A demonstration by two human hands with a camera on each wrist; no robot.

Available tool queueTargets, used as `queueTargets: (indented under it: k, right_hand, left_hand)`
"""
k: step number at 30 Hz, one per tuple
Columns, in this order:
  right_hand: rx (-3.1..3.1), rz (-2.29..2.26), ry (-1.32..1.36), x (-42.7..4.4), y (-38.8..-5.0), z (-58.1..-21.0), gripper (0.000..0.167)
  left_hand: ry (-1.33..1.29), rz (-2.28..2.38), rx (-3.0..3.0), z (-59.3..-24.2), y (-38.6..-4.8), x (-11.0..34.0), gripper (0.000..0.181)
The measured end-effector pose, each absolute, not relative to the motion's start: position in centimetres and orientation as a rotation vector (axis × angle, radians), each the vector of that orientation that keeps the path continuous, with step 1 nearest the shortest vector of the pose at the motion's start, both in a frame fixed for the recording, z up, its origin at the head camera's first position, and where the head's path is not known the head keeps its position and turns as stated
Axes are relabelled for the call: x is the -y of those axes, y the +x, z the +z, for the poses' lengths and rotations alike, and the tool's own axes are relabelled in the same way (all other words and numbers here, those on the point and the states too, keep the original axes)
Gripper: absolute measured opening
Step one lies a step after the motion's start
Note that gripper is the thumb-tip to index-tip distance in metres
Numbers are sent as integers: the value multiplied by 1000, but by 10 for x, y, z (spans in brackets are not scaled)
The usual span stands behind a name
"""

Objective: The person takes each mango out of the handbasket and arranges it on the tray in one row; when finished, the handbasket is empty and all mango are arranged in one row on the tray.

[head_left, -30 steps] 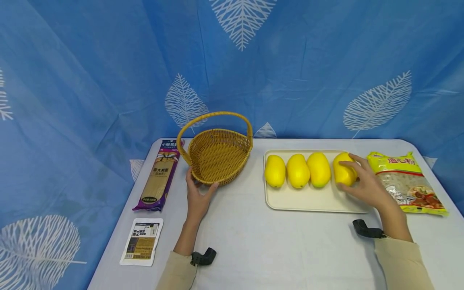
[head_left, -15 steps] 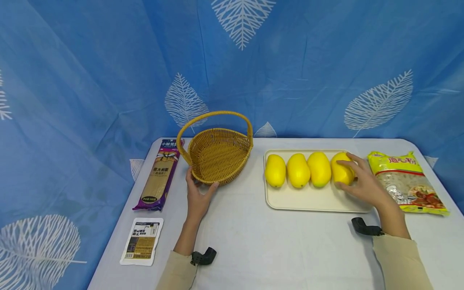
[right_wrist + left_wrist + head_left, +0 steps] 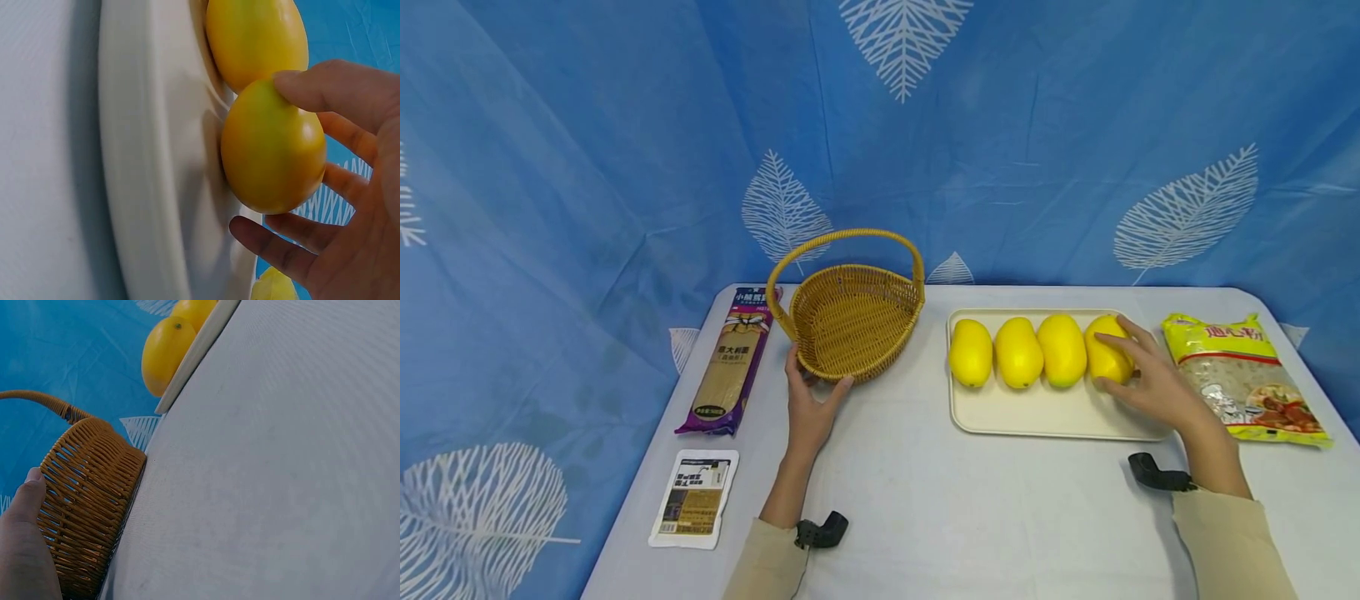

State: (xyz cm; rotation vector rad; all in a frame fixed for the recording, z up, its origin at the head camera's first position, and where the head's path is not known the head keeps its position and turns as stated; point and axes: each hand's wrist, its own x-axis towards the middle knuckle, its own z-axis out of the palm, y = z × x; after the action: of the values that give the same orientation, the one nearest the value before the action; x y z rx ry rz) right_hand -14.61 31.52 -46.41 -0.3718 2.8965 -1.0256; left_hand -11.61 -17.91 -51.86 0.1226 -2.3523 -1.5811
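Note:
A wicker basket (image 3: 857, 321) with a tall arched handle stands at the table's back. My left hand (image 3: 809, 417) holds its near end, fingers at the left side and thumb (image 3: 28, 500) against the woven wall; the other fingertips are partly hidden. On the cream tray (image 3: 1052, 421) lies a row of several yellow mangoes (image 3: 1018, 352). My right hand (image 3: 1157, 383) grips the rightmost mango (image 3: 1108, 350), thumb (image 3: 312, 87) on one side and fingers curled round the other. That mango sits on the tray beside its neighbour (image 3: 257, 37).
Left of the basket lies a purple spaghetti pack (image 3: 730, 367), with a small white pouch (image 3: 695, 500) nearer the front. A yellow macaroni bag (image 3: 1247, 379) lies right of the tray. Behind the white-covered table (image 3: 985, 517) hangs a blue leaf-patterned cloth (image 3: 1000, 150).
My right hand has shifted the rightmost mango slightly left, closer to its neighbour, mostly between the first two frames. The left hand and the basket have not visibly moved.

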Motion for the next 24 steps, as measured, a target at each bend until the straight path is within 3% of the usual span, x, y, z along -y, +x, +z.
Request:
queueTargets:
  k: [16, 24]
  right_hand:
    - [-2930, -1044, -377, -314, -139, -465, 69]
    - [-3021, -1041, -399, -305, -119, -457, 71]
  left_hand:
    - [105, -1568, 2359, -520, -115, 179, 100]
    - [101, -1576, 2357, -518, -116, 178, 99]
